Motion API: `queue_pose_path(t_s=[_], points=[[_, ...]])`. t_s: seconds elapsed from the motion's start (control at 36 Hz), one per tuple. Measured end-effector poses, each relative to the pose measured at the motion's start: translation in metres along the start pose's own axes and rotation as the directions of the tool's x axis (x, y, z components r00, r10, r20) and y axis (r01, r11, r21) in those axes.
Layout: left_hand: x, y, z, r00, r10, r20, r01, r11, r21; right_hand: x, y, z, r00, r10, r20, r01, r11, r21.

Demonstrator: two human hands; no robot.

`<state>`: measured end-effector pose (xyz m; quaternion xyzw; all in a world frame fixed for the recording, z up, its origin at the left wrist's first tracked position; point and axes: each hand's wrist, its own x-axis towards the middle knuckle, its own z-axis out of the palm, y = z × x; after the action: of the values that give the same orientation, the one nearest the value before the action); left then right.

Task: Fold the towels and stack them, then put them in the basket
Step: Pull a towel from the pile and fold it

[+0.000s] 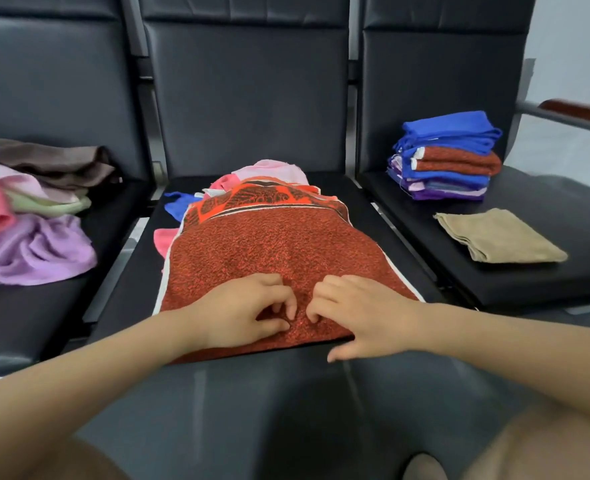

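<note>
ITEM: red towel [272, 251] — spread flat on the middle seat [383, 237] of a row of dark padded chairs. Lies on top of a few unfolded pcs (pink, blue) whose edges show at its far and left sides.

ORIENTATION: long axis runs away from the person, near edge at the seat front, far end toward the backrest. Far end carries an orange-and-black patterned band; pale hem visible along both long sides. Near edge roughly square to the seat front, slight skew to the left.

HANDS: left hand [248, 306] and right hand [352, 313] side by side at the near end, approx. mid-width, almost touching. Fingers of both curled down into the pile, tips gathering a small ridge of cloth between them — a pinch on the towel, not a flat press. Right thumb sticks out over the near edge.

STEP (judged): start of a fold on this towel. To do it well: take hold at the near corners rather than the centre, carry the near edge to the far band so hems line up, then smooth flat before the next fold. Lift only the top layer — pcs underneath could drag along.

OTHER STOCK: folded stack [446, 157], blue/red/purple, on the right seat near the backrest; single folded tan towel [498, 237] in front of it, apart. Unfolded heap [33, 216] on the left seat. Basket: not in view.
</note>
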<state>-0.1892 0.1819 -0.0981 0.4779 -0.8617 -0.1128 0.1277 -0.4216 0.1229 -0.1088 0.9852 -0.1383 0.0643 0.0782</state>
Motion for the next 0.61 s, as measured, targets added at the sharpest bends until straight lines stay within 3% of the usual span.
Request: queue_pose_path(t_s=[0.08, 0.22, 0.36, 0.44, 0.61], points=[[0.0, -0.003, -0.001, 1.0, 0.018, 0.008, -0.018, 1.0, -0.022, 0.002, 0.004, 0.002, 0.998, -0.006, -0.054, 0.008, 1.0, 0.026], [-0.002, -0.005, -0.001, 0.999, 0.017, -0.031, -0.018, 1.0, -0.003, 0.001, 0.018, -0.001, 0.986, 0.135, -0.101, -0.101, 0.954, 0.281], [-0.001, 0.0, 0.003, 0.997, -0.009, -0.078, 0.03, 0.963, 0.267, 0.006, 0.026, -0.004, 0.958, 0.274, -0.088, -0.214, 0.884, 0.415], [0.0, -0.002, 0.002, 0.983, 0.04, -0.178, 0.014, 0.956, 0.292, 0.012, 0.027, -0.007, 0.954, 0.293, -0.07, -0.245, 0.889, 0.386], [0.001, -0.013, -0.013, 0.952, -0.012, -0.306, 0.053, 0.99, 0.127, 0.016, 0.033, -0.026, 0.975, 0.219, 0.037, -0.221, 0.949, 0.223]])
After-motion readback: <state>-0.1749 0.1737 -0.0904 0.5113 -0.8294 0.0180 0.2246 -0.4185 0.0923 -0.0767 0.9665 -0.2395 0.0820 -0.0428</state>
